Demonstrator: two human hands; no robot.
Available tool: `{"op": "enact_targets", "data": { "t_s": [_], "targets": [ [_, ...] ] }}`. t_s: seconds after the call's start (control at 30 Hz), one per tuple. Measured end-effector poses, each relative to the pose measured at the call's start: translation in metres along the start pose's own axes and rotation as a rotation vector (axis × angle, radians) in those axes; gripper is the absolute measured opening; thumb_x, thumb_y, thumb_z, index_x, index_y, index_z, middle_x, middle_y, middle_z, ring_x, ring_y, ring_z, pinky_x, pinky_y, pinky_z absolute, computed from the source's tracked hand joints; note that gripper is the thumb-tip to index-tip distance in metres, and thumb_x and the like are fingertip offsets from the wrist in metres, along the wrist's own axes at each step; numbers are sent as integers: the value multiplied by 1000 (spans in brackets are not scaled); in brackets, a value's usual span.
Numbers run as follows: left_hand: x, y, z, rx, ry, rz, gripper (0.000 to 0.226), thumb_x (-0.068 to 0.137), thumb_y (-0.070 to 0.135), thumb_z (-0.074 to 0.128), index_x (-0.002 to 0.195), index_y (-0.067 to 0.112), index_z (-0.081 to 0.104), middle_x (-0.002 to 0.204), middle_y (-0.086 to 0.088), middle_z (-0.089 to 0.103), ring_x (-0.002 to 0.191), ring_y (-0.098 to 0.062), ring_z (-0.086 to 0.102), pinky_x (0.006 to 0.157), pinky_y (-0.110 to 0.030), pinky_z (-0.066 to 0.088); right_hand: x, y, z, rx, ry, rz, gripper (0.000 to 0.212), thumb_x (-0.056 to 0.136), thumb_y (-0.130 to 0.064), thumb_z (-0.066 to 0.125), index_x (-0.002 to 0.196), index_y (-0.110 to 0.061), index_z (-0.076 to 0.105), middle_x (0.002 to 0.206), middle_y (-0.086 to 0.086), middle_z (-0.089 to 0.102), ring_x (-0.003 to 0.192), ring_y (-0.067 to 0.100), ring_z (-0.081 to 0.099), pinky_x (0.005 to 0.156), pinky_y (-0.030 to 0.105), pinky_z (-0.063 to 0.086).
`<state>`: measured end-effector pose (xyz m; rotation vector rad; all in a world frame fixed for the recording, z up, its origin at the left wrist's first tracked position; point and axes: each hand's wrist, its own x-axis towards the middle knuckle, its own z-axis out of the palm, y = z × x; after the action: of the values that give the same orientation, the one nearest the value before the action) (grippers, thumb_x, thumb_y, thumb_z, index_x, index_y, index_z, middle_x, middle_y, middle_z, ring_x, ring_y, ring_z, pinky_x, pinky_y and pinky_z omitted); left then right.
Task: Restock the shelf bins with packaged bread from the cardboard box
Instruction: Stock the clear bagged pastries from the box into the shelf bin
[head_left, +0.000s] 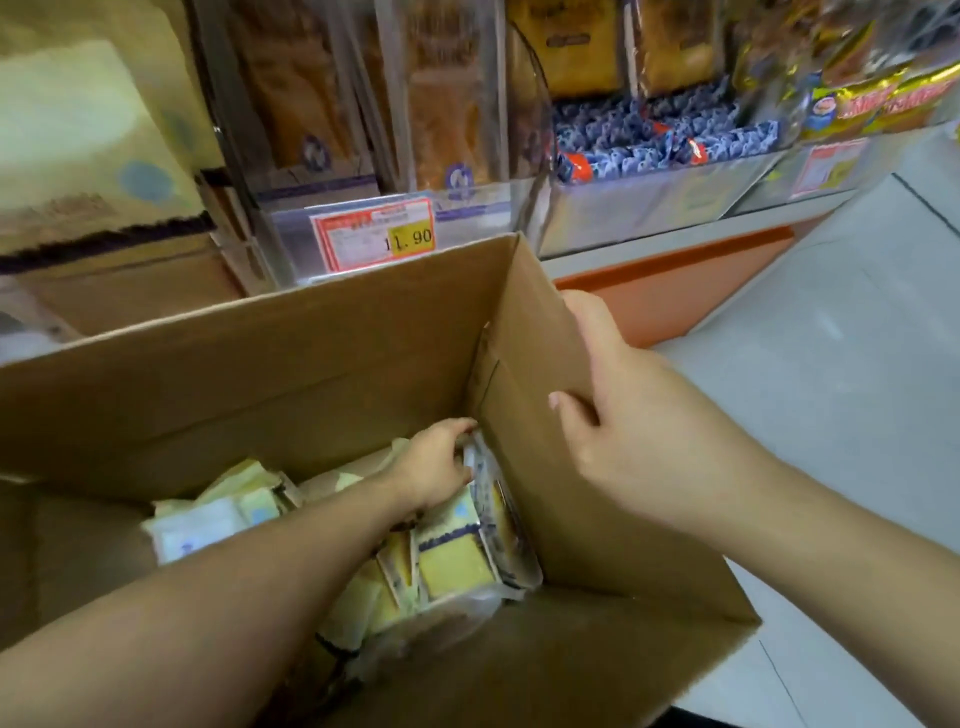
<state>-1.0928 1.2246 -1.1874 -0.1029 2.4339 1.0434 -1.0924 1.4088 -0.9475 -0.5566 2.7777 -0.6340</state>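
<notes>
Bread packets (452, 566): flat clear-wrapped pale yellow slabs with dark blue print, piled loosely in the bottom of the open cardboard box (311, 364). Most lie flat or tilted; a few stand on edge against the box's right wall.

Left hand (436, 467) is down inside the box at the far right corner, fingers curled round the top edge of one upright packet (475, 460) there. Right hand (618, 415) holds the box's right flap (540, 322), thumb on the inner face, fingers wrapped over the outer side.

Box is brown and plain, with its flaps up. The far wall stands between the hands and the shelf bins.

Shelf bins (649, 202): clear plastic, just beyond the box. The bin straight ahead holds tall upright bags of brown bread (447, 119), with a red-bordered price tag (374, 234) reading 1.90 on its front. The next bin right is full of small blue-and-white wrapped sweets (660, 135), some with orange ends. Further right there are gold and yellow snack bags (883, 98) and another red tag, blurred.

At left is a second cardboard carton (88, 156), pale print, blurred.

Under the bins is an orange shelf base (675, 291). The floor (831, 364) is pale tile with thin dark joints.
</notes>
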Motion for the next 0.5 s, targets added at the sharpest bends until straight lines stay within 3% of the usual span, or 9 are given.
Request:
{"op": "enact_targets", "data": {
  "t_s": [0.07,0.2,0.3,0.4,0.5],
  "targets": [
    [13,-10,11,-17,-24,-22,64,92,3,62,150,28,51,146,5,58,130,-17,58,108,-27,47,1,1,0,-4,-2,11,60,103,-29,60,148,-43,23,72,-4,61,74,5,62,48,29,44],
    [24,-23,20,-39,-16,-16,48,90,-5,54,124,27,62,99,12,64,86,-9,60,76,-16,46,1,0,1,0,-17,41,67,101,-34,62,151,-47,19,81,-8,66,75,3,64,52,22,49],
    [22,-29,24,-2,33,29,33,92,6,55,110,28,72,94,12,68,88,-10,65,75,-23,50,3,-1,0,12,-12,42,64,100,-35,63,147,-48,22,83,-10,66,80,2,64,55,23,53],
    [19,-29,22,-7,112,20,14,96,18,66,93,24,78,92,13,64,88,-9,63,74,-21,42,3,-2,-1,22,-14,41,62,99,-34,64,145,-47,24,82,-8,67,75,6,65,56,32,55],
    [13,-22,10,-40,151,23,12,97,26,70,87,25,76,96,13,61,88,-7,59,81,-25,44,2,-2,-2,23,-31,48,62,100,-32,64,145,-46,25,78,-6,67,70,9,65,56,33,55]
  ]
}}
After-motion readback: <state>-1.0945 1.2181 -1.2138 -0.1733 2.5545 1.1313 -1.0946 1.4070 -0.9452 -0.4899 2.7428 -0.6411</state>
